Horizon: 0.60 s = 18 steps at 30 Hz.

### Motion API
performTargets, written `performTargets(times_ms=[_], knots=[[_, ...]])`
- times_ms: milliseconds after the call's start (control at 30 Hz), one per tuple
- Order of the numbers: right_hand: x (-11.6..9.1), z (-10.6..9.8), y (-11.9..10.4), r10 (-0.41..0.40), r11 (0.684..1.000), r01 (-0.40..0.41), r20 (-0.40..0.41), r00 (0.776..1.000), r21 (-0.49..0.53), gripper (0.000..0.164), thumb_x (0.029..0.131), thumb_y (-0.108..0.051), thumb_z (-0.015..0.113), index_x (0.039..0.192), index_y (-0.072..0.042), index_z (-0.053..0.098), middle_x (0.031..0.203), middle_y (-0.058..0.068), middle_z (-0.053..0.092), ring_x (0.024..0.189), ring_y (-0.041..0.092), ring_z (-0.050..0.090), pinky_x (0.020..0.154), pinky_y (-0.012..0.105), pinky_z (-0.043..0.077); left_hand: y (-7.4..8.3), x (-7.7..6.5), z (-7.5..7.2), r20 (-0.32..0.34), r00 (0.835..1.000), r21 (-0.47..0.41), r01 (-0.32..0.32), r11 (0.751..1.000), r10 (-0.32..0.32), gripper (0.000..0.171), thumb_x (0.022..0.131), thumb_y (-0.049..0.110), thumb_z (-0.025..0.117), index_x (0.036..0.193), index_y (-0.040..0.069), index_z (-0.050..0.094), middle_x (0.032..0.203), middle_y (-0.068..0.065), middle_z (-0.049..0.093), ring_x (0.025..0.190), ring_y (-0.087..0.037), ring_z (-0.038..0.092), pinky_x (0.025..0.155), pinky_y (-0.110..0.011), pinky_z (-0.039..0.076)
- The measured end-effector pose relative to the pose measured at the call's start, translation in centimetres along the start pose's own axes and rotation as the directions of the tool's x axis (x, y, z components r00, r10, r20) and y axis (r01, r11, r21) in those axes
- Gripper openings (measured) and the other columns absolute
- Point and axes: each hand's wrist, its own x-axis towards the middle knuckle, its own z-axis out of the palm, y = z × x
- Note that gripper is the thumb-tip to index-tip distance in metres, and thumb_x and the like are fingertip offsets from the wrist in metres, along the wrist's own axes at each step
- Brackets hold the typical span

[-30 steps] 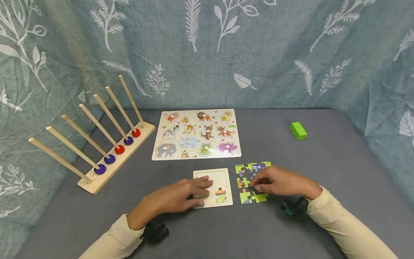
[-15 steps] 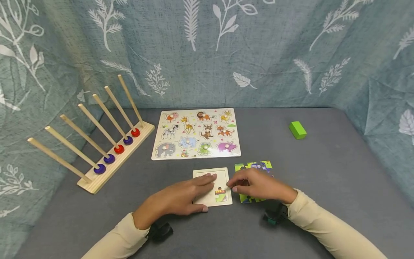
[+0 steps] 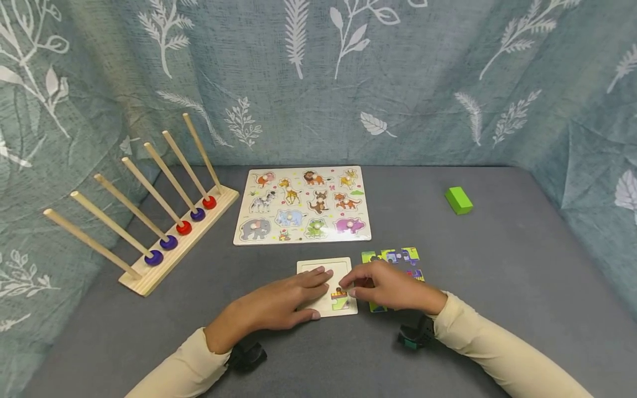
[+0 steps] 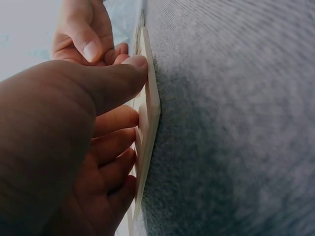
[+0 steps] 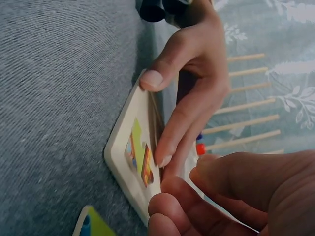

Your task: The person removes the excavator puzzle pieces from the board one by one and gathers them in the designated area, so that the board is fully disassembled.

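My left hand (image 3: 288,301) lies flat with extended fingers over the left part of a small wooden puzzle tray (image 3: 323,268); its thumb touches the tray's near edge. A joined bit of jigsaw (image 3: 340,301), green with an orange band, sits in the tray's lower right. My right hand (image 3: 383,284) is over the tray's right edge, thumb and forefinger tips together, pinching a small puzzle piece that the fingers hide almost wholly. In the right wrist view the curled right fingers (image 5: 172,194) are close to the tray rim (image 5: 118,162). Loose puzzle pieces (image 3: 410,254) lie partly beneath the right hand.
Behind the tray lies an animal knob puzzle board (image 3: 303,205). A wooden peg stand (image 3: 179,243) with red and purple rings is at the left. One green block (image 3: 458,200) rests at the back right. A patterned curtain (image 3: 318,83) hangs behind the grey table.
The right hand has moved left from among the loose pieces to the tray, fingers still pinched. The left hand has shifted slightly right on the tray.
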Motion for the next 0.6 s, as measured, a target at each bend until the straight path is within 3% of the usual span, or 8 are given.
performTargets(times_ms=[200,367,600], knots=[[0.7,0.3,-0.2,0.047,0.999,-0.047,-0.006,0.999,0.006,0.020,0.094,-0.001,0.061,0.110,-0.002,0.071,0.106,0.003,0.070,0.089,0.006,0.063,0.076,0.025,0.053,0.0,0.1,0.0,-0.001,1.000,-0.002,0.003,1.000,-0.003,0.054,0.097,0.025,0.063,0.142,0.000,0.048,0.156,-0.011,0.031,0.144,-0.025,0.022,0.112,-0.041,0.028],[1.1,0.5,-0.3,0.064,0.997,-0.063,-0.012,0.998,0.031,0.018,0.093,0.000,0.061,0.107,0.000,0.072,0.102,0.003,0.071,0.083,0.003,0.060,0.073,0.023,0.052,0.1,0.0,-0.1,-0.006,1.000,0.013,-0.004,1.000,0.004,0.053,0.097,0.025,0.063,0.141,0.000,0.049,0.155,-0.011,0.033,0.144,-0.026,0.024,0.112,-0.042,0.029],[1.1,0.4,0.0,0.055,0.998,-0.055,-0.004,0.998,0.023,0.018,0.093,0.000,0.060,0.107,0.002,0.071,0.101,0.004,0.071,0.089,0.004,0.061,0.078,0.023,0.052,0.0,0.0,-0.1,-0.010,1.000,0.007,-0.008,1.000,0.008,0.054,0.096,0.026,0.063,0.142,0.000,0.048,0.155,-0.011,0.032,0.144,-0.026,0.023,0.112,-0.042,0.029]])
